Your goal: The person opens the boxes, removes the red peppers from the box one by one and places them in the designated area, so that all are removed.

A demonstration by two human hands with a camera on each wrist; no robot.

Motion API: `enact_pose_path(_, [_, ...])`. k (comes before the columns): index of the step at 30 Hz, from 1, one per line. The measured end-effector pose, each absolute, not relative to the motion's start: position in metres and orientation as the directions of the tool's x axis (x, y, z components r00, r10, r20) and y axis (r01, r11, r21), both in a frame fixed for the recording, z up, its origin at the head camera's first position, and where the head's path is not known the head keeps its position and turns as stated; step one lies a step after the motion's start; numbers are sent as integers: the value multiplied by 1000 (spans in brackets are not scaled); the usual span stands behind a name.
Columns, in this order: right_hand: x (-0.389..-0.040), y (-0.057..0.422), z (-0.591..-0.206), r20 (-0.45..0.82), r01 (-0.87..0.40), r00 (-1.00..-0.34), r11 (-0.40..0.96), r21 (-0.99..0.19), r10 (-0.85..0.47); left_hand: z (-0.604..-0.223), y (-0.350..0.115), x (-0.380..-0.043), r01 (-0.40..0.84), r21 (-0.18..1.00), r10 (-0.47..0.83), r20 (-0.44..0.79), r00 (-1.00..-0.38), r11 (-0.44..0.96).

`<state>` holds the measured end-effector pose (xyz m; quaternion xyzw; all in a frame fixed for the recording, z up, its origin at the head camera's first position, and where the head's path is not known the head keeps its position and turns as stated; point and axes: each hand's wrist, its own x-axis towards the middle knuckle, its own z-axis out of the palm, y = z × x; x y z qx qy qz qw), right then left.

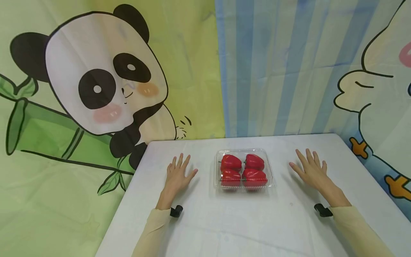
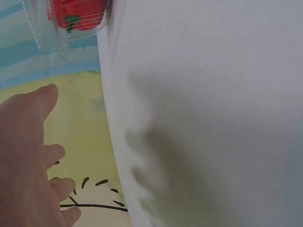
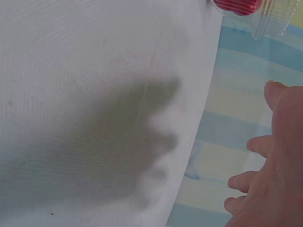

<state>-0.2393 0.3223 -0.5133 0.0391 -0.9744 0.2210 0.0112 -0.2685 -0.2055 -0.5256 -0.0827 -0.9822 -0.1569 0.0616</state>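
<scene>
A clear plastic clamshell box (image 1: 271, 180) sits on the white table with several red bell peppers (image 1: 254, 177) inside, laid in two rows. Its lid appears closed. To the left of the box, my left hand (image 1: 176, 176) hovers over the table, fingers spread and holding nothing. My right hand (image 1: 314, 172) is off to the box's right, also spread and free of any object. Both wrist views show the hands' shadows on the cloth, apart from the fingers. A corner of the box (image 2: 42, 38) with one pepper (image 2: 80, 14) shows in the left wrist view.
The white-covered table (image 1: 224, 228) ends at a back edge against a hanging cloth backdrop. A cartoon panda (image 1: 106, 46) is printed on it at left, blue stripes in the middle, and a white cartoon figure (image 1: 385, 117) at right.
</scene>
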Motion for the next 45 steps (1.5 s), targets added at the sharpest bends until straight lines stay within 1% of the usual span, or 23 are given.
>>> enact_pose_path(5, [-240, 323, -512, 19, -75, -997, 902, -426, -75, -526, -206, -269, 180, 296, 144, 141, -980, 938])
enact_pose_path(12, [-239, 322, -514, 36, -95, -995, 905, -415, -88, -530, -204, -269, 191, 296, 153, 146, -977, 936])
enact_pose_path(14, [-237, 319, -514, 39, -103, -995, 903, -416, -96, -533, -202, -270, 199, 328, 159, 143, -977, 923])
enact_pose_path(16, [-236, 315, -513, 45, -115, -993, 903, -415, -106, -534, -198, -269, 212, 413, 168, 139, -976, 886])
enact_pose_path(18, [-236, 310, -509, 63, -134, -991, 901, -413, -119, -534, -193, -268, 218, 531, 176, 130, -976, 819])
enact_pose_path(21, [-232, 298, -501, 119, -180, -982, 897, -403, -144, -535, -184, -264, 206, 708, 174, 118, -978, 676])
enact_pose_path(23, [-229, 287, -494, 175, -221, -971, 895, -388, -164, -535, -177, -262, 183, 820, 164, 111, -980, 543])
enact_pose_path(25, [-225, 275, -487, 233, -264, -954, 890, -372, -186, -534, -171, -259, 154, 906, 148, 103, -984, 394])
enact_pose_path(28, [-220, 253, -477, 318, -339, -919, 876, -343, -231, -532, -162, -254, 36, 988, 138, 15, -990, 153])
enact_pose_path(31, [-216, 228, -467, 392, -429, -872, 844, -322, -294, -531, -155, -249, -109, 994, 174, -113, -978, 30])
enact_pose_path(33, [-212, 212, -462, 442, -503, -826, 810, -302, -349, -532, -151, -246, -195, 981, 217, -189, -958, -7])
enact_pose_path(36, [-206, 188, -456, 507, -611, -745, 749, -257, -434, -535, -148, -240, -255, 967, 286, -237, -928, -24])
enact_pose_path(38, [-203, 171, -453, 528, -667, -694, 713, -216, -490, -539, -146, -237, -280, 959, 321, -253, -913, -41])
enact_pose_path(41, [-198, 147, -452, 516, -723, -644, 670, -167, -565, -543, -146, -232, -308, 949, 371, -262, -891, -71])
enact_pose_path(45, [-191, 115, -454, 429, -755, -625, 645, -120, -652, -548, -146, -226, -346, 934, 448, -271, -852, -93])
